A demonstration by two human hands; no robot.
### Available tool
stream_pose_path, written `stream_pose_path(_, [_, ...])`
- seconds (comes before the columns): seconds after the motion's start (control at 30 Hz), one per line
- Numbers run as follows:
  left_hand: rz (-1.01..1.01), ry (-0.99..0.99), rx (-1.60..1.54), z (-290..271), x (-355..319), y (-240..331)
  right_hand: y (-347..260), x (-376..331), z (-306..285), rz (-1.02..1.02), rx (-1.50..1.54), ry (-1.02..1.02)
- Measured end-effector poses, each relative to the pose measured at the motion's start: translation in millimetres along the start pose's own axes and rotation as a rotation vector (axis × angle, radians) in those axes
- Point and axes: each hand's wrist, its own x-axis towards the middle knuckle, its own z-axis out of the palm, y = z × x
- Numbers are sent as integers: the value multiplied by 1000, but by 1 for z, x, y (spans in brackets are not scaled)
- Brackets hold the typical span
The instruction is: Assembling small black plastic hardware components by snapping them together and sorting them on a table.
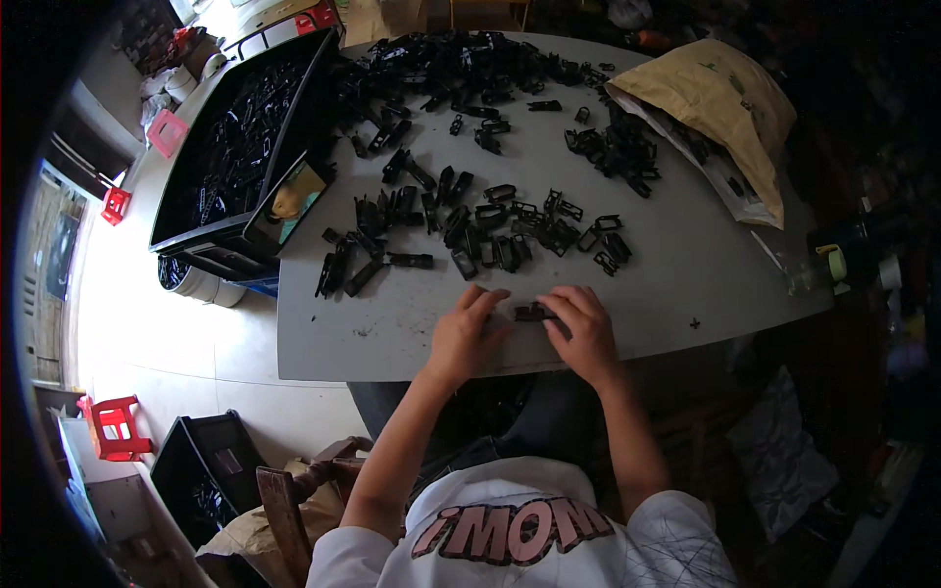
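Note:
Near the front edge of the grey table, my right hand (586, 335) pinches a small black plastic part (531, 314) between thumb and fingers. To its left, my left hand (463, 338) hovers a short gap away from that part, fingers curved and apart with nothing seen between them. Just beyond both hands lies a loose group of black plastic clip-like pieces (505, 253), some with rectangular openings. Another cluster of black pieces (387, 211) spreads to the left of it. The exact shape of the held part is too small to make out.
A big black crate (235, 235) full of black parts stands at the table's left. Black parts (461, 59) are heaped along the far edge. An open brown paper sack (725, 98) lies at the far right. A tiny dark piece (695, 323) sits near the right front edge.

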Motion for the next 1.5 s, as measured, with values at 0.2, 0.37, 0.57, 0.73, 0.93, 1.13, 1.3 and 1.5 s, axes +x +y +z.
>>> stream_pose_path(0.2, [-153,197,138,-41,-8,-34,-3,2,7,-55,-62,-69])
stream_pose_path(0.37, [-300,222,619,-67,18,-36,0,1,19,-50,-81,-64])
stream_pose_path(0.57, [-146,197,387,-66,15,-49,-5,-4,27,0,-176,1])
stream_pose_path(0.73, [-302,117,-175,-42,-10,-31,-16,2,30,61,2,-1])
stream_pose_path(0.93, [-209,-35,-348,-31,-22,-17,-41,15,30,-5,187,-27])
stream_pose_path(1.13, [-202,-84,-387,-31,-24,-14,-44,12,27,2,172,-57])
stream_pose_path(1.3, [-204,-100,-448,-27,-25,-15,-39,7,24,4,240,-64])
stream_pose_path(1.5, [-173,-139,-568,-23,-26,-18,-38,3,20,-19,231,-87])
